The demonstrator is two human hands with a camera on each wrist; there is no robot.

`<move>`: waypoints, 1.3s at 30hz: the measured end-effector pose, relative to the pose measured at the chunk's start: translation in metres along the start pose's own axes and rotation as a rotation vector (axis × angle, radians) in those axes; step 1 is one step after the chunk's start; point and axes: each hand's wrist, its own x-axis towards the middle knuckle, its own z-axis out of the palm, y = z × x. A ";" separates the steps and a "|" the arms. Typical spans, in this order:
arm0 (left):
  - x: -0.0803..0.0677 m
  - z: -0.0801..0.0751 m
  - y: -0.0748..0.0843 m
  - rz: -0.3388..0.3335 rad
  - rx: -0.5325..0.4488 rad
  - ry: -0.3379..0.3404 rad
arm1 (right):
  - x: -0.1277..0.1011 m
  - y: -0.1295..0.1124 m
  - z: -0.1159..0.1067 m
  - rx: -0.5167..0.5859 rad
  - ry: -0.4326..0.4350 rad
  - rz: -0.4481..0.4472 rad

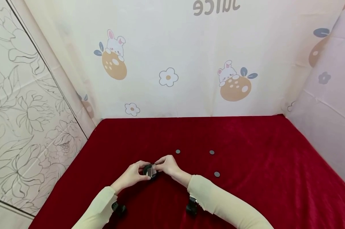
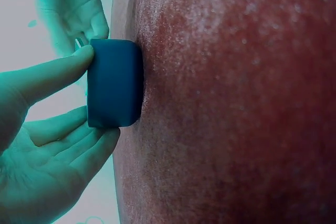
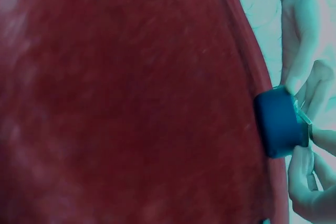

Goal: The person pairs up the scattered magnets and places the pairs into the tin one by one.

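A small round dark container with straight sides stands on the red cloth, its shiny metal top piece facing up. My left hand holds the container from the left, thumb on one side and fingers on the other. From the right, my right hand pinches the metal top piece at its raised edge. In the right wrist view that thin edge tilts up from the rim between thumb and fingers. The inside of the container is hidden.
Three flat grey discs lie on the red cloth to the right: one disc just beyond my right hand, another disc farther right, and a nearer disc. A pale patterned curtain hangs behind the table.
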 end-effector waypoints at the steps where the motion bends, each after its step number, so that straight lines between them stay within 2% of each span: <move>1: 0.000 -0.001 0.000 -0.006 -0.001 -0.002 | 0.000 0.000 0.000 -0.009 0.000 0.007; 7: -0.001 -0.001 0.002 -0.074 -0.017 -0.013 | 0.002 0.001 -0.001 0.007 -0.029 0.035; 16: -0.001 -0.003 0.006 -0.101 -0.013 -0.005 | 0.006 0.001 0.006 0.018 0.001 0.075; 20: 0.000 -0.002 0.000 -0.103 -0.013 -0.005 | 0.008 0.001 0.010 -0.031 0.020 0.054; 27: 0.000 0.002 0.001 -0.090 -0.017 -0.021 | 0.008 0.006 0.014 -0.228 0.040 -0.063; 30: -0.001 0.004 0.001 -0.091 -0.009 -0.038 | 0.007 0.005 0.011 -0.232 0.004 -0.056; 34: -0.002 0.003 0.002 -0.077 0.016 -0.034 | 0.004 0.002 0.003 -0.188 -0.084 -0.067; 39: 0.000 0.001 0.008 -0.054 0.113 -0.014 | -0.002 -0.005 -0.015 -0.224 -0.190 -0.127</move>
